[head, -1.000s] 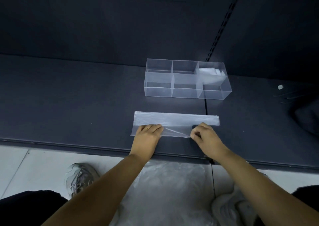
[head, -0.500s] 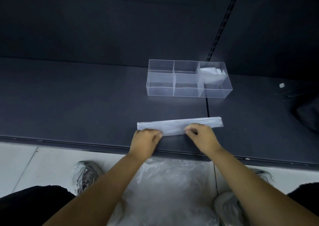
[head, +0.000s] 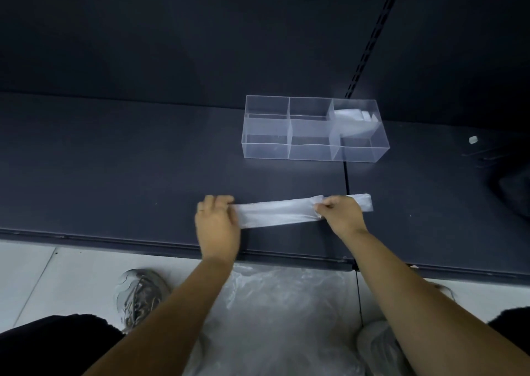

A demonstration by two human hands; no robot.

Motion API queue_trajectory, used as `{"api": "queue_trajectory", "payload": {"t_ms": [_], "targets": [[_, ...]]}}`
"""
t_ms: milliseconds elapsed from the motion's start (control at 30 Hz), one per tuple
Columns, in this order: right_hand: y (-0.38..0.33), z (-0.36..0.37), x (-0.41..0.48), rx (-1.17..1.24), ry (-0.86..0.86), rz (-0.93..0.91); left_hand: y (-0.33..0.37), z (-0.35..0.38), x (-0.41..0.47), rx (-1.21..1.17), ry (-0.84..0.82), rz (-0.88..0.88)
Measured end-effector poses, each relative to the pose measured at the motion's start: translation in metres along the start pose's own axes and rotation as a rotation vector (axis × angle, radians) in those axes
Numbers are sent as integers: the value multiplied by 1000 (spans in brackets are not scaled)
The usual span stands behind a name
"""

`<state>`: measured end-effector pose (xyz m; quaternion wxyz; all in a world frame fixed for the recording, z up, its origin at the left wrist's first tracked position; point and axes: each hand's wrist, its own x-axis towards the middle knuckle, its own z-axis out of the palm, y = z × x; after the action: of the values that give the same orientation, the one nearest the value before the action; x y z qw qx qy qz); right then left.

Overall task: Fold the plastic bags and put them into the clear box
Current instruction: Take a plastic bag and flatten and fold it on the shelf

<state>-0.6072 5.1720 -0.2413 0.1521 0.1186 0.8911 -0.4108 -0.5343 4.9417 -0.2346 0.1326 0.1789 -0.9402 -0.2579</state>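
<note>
Two hands are set on one plastic bag, which is folded into a narrow strip near the front edge of the dark shelf. Its long axis runs left to right, with the right end slightly farther back. Its left end is gripped by the curled left hand, and it is pinched near its right end by the right hand. Half a second earlier the hands were held closer together. The clear box is seen well behind.

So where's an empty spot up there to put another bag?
The shelf is bare left of the clear box, and in the band between the box and the bag strip. The front middle is crowded by that strip, and the box's right end already holds folded bags.
</note>
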Motion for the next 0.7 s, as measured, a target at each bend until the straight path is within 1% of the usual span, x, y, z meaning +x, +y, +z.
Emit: {"api": "queue_trajectory", "payload": {"t_ms": [33,67,100,167,233,333,400,467,567,700], "targets": [[1,1,0,5,13,-4,9,7,-11,-7,-3,121],[3,2,0,8,27,-9,18,15,-22,-16,-63,225],[4,4,-1,11,39,-9,27,24,-32,-5,-171,283],[5,6,-2,21,55,-4,38,42,-47,117,-381,287],[6,5,-1,16,59,1,37,57,-54,280,-461,244],[12,-11,3,-10,120,0,32,65,-55,393,-478,236],[22,-32,8,-155,218,-3,31,66,-54,415,-483,244],[33,-54,15,-326,248,1,32,67,-55,435,-490,244],[44,-74,24,-446,161,-57,34,66,-54,452,-496,248],[47,-80,35,-461,75,-217,36,65,-55,469,-496,258]]}}
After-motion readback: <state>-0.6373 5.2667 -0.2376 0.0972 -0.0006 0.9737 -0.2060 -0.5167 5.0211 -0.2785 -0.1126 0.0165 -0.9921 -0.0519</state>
